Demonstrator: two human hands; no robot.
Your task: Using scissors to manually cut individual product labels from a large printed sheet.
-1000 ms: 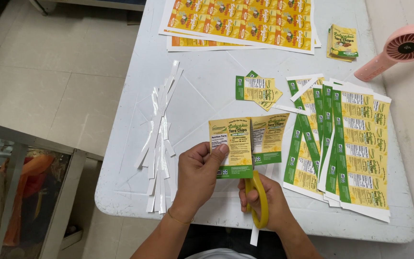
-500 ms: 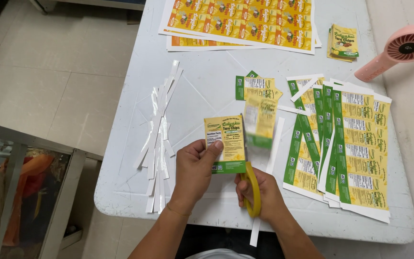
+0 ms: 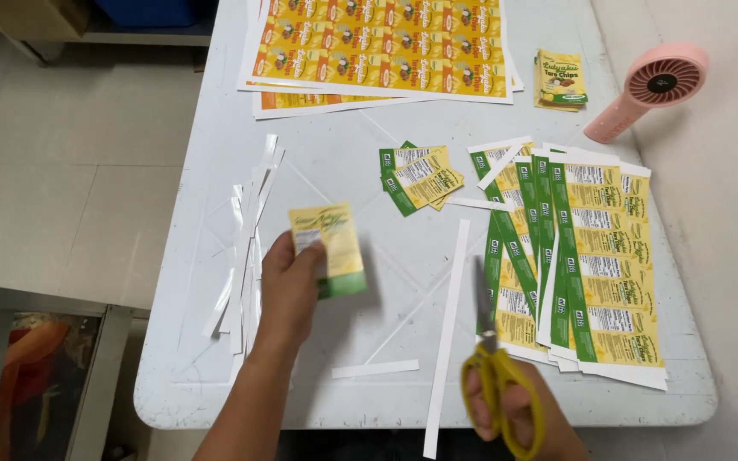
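Since prev. frame: cut label [image 3: 328, 248] has gone left with the left hand [image 3: 290, 286], away from the scissors [image 3: 495, 376]; second label that was falling is now down on the small pile of cut labels [image 3: 418, 175]; right hand [image 3: 514, 410] has dropped to the near edge of the surface [image 3: 335, 162]; camera has shifted, so all items sit lower and further left in view.

Head view, left side: left hand raised over the surface, fingers clamped on the cut label, thumb on its face at the left edge; label yellow w/ green band at bottom, tilted slightly, blurred; heap of white offcut strips [image 3: 245, 248] lies just left of the hand.

Head view, right side: right hand at bottom edge, fingers through the yellow scissor handles, closed on them; blades look together, pointing away from the person, tips near the stack of uncut label strips [image 3: 591, 265]; one long white strip [image 3: 448, 333] lies between the two hands, running off the near edge; short white strip [image 3: 375, 369] lies flat beside it.

Head view, far side: printed orange-yellow sheets [image 3: 377, 47] stacked at far edge; small stack of finished labels [image 3: 561, 81] to their right; pink handheld fan [image 3: 647, 90] lying at the far right corner.
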